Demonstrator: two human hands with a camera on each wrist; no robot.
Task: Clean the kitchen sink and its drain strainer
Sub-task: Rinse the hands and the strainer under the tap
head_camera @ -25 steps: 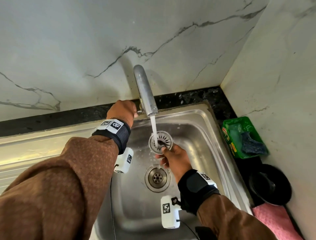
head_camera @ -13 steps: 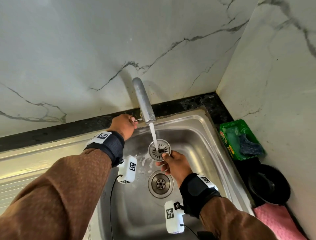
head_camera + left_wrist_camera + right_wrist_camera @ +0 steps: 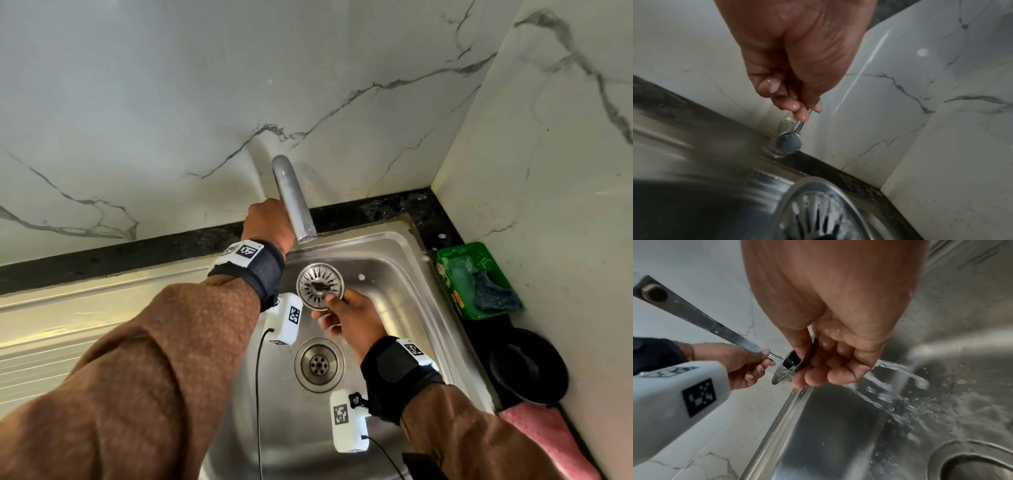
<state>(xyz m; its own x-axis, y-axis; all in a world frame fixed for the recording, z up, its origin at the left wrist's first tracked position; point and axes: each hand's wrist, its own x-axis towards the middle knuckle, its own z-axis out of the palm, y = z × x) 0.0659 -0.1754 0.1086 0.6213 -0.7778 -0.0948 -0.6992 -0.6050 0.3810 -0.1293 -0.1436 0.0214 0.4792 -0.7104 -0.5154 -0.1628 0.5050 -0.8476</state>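
My right hand (image 3: 334,305) pinches the round metal drain strainer (image 3: 320,286) by its edge, thumb on top, and holds it up over the steel sink (image 3: 404,308) just below the tap spout (image 3: 294,202). The right wrist view shows the strainer (image 3: 786,369) edge-on and water running off my fingers (image 3: 840,376). My left hand (image 3: 265,221) reaches behind the spout. In the left wrist view its fingertips (image 3: 802,114) pinch the thin tap lever (image 3: 800,125). The open drain (image 3: 319,364) lies in the basin below the strainer. No stream shows from the spout in the head view.
A green tub (image 3: 448,274) with a dark scrubber sits on the black counter right of the sink. A black bowl (image 3: 527,366) and a pink cloth (image 3: 548,442) lie nearer me. Marble walls close the back and right. A ribbed draining board (image 3: 68,325) spans the left.
The water stream that fell from the spout onto the strainer is gone in the head view. My left hand has shifted right, close behind the spout. The strainer stays under the spout.
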